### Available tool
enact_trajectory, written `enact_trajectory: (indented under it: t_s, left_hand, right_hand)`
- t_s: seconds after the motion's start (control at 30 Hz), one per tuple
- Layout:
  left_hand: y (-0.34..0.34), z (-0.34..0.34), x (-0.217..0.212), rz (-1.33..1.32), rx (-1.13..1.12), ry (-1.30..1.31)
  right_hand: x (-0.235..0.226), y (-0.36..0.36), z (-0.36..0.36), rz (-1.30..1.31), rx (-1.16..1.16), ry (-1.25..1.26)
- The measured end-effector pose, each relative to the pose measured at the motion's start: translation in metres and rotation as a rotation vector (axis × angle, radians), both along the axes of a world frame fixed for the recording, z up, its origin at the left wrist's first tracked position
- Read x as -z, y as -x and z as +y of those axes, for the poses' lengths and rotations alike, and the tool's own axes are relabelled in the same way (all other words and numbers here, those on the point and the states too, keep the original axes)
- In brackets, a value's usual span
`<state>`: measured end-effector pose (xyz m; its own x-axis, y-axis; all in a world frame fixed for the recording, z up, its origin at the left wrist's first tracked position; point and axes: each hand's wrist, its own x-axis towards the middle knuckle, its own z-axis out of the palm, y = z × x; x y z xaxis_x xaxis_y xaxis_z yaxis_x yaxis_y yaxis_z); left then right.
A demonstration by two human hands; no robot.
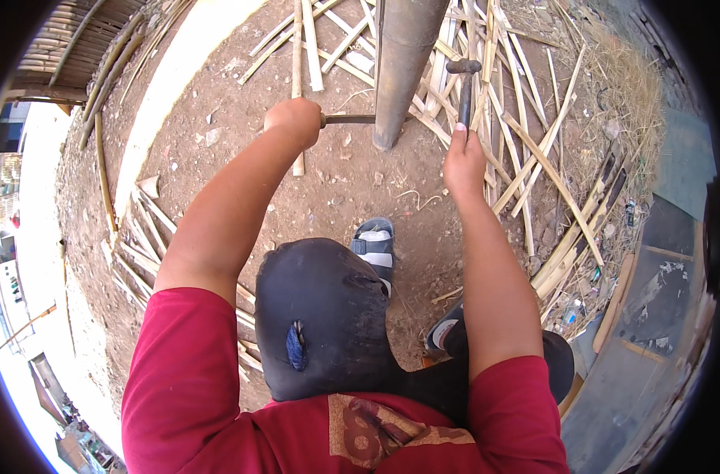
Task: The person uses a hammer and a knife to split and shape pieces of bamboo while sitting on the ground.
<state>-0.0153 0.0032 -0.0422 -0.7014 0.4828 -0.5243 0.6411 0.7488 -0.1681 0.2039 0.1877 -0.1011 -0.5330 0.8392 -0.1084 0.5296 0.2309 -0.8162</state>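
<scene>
My left hand (pixel 294 123) is closed round the handle of a long knife (pixel 350 119), its blade pointing right. The blade meets a thick bamboo pole (pixel 403 71) near its lower end; the pole hides part of it, and I cannot tell whether it is in the cane or behind it. A narrow strip runs along the pole's left edge. To the right of the pole, my right hand (pixel 464 164) grips a hammer (pixel 465 99) by its handle, head up and apart from the knife and pole.
Split bamboo strips (pixel 534 150) lie heaped at the far right, with more strips (pixel 143 229) at the left. My sandalled foot (pixel 374 246) rests on the dirt ground (pixel 328 205). Dark sheets (pixel 660 292) lie along the right edge, and dry grass (pixel 625 79) grows behind.
</scene>
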Motion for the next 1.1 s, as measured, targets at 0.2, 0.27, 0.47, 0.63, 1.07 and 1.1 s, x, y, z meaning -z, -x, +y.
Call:
enact_trajectory:
  t_s: [0.2, 0.27, 0.47, 0.63, 1.07, 1.1]
  left_hand:
    - [-0.001, 0.003, 0.003, -0.017, 0.035, -0.023]
    - [-0.001, -0.005, 0.005, -0.016, 0.01, -0.027]
    - [0.0, 0.009, 0.001, -0.012, 0.052, -0.024]
    - [-0.002, 0.002, -0.001, -0.018, 0.022, -0.029]
    - [0.0, 0.001, 0.007, -0.028, -0.001, -0.025]
    - [0.0, -0.002, 0.007, -0.023, 0.004, -0.019]
  right_hand:
    - [0.037, -0.009, 0.006, -0.215, -0.139, 0.062]
    - [0.01, 0.002, 0.014, -0.124, -0.093, 0.12]
    - [0.079, -0.019, 0.002, -0.275, -0.154, -0.05]
    - [0.029, -0.007, 0.024, -0.085, -0.066, 0.105]
    - [0.071, -0.03, 0.004, -0.06, 0.012, 0.076]
    - [0.056, -0.022, 0.006, -0.032, 0.012, 0.165]
